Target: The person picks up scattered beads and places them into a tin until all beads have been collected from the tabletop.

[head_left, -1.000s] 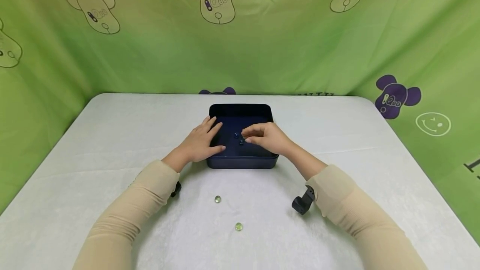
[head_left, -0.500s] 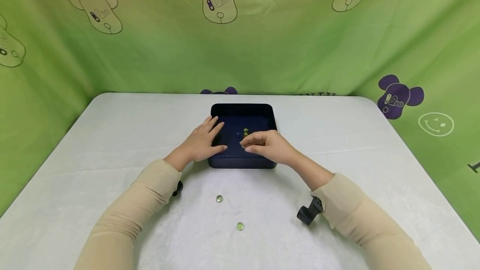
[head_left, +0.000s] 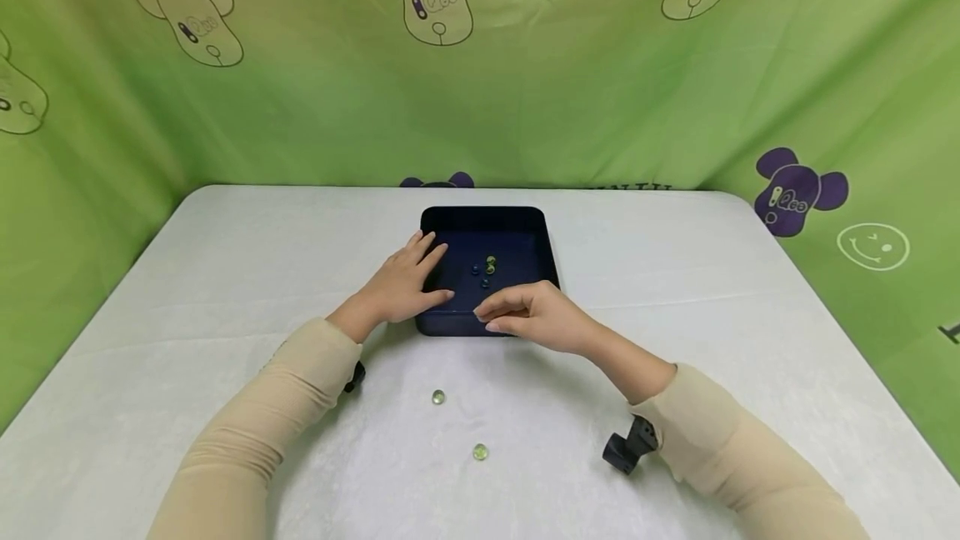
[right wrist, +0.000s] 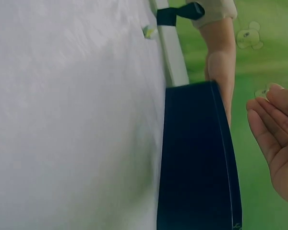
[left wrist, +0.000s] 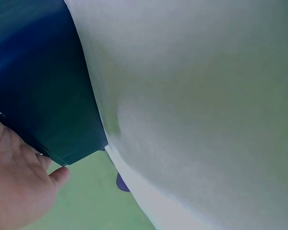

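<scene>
A dark blue rectangular box [head_left: 487, 323] stands on the white-covered table. Inside it lie two yellow-green marbles [head_left: 491, 261] and two dark blue marbles [head_left: 484, 283], close together. My left hand [head_left: 401, 283] rests on the box's left rim with its fingers spread. Over the front rim hovers my right hand [head_left: 536, 315], its fingers bent loosely towards the thumb. The right wrist view shows nothing between those fingertips [right wrist: 276, 87]. In front of the box, one clear greenish marble [head_left: 438, 397] lies on the cloth, and a second greenish marble [head_left: 480, 452] is nearer to me.
White cloth [head_left: 262, 257] covers the table around the box. A green curtain [head_left: 322, 107] with printed cartoon heads hangs behind and at both sides. A black wrist camera [head_left: 630, 445] sticks out below my right sleeve.
My right hand has moved back from over the box's middle to its front rim. Two yellow-green marbles now show inside the box. The left hand stays where it was.
</scene>
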The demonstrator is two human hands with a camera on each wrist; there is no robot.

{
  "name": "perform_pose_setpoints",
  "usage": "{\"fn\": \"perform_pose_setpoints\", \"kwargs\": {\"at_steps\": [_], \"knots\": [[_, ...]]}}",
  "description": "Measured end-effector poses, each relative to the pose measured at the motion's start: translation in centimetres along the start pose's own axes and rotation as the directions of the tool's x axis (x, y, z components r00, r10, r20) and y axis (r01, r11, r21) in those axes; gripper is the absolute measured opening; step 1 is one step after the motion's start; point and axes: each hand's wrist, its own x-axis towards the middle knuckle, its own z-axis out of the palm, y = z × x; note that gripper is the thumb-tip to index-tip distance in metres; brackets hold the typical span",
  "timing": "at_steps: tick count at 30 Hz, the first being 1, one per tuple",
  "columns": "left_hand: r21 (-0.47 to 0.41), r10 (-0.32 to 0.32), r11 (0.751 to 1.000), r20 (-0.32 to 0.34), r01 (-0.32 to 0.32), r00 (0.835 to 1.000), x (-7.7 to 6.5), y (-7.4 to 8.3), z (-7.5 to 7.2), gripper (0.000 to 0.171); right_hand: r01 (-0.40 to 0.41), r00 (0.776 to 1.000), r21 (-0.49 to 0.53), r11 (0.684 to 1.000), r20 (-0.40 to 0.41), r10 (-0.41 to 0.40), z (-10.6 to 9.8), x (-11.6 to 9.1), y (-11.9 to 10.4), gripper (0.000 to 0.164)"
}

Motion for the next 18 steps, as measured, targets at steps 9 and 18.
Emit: {"fn": "perform_pose_setpoints", "kwargs": {"at_steps": [9, 18], "knots": [[-0.001, 0.006, 1.000, -0.002, -0.006, 1.000, 0.0, 0.2, 0.1, 0.072, 0.022, 0.999, 0.003, 1.000, 0.037, -0.022, 1.1, -1.0, -0.1, 0.023], [0.003, 0.009, 1.000, -0.017, -0.009, 1.000, -0.1, 0.1, 0.2, 0.072, 0.036, 0.993, 0.010, 0.999, 0.109, -0.037, 2.3, -1.6, 0.2, 0.023]]}}
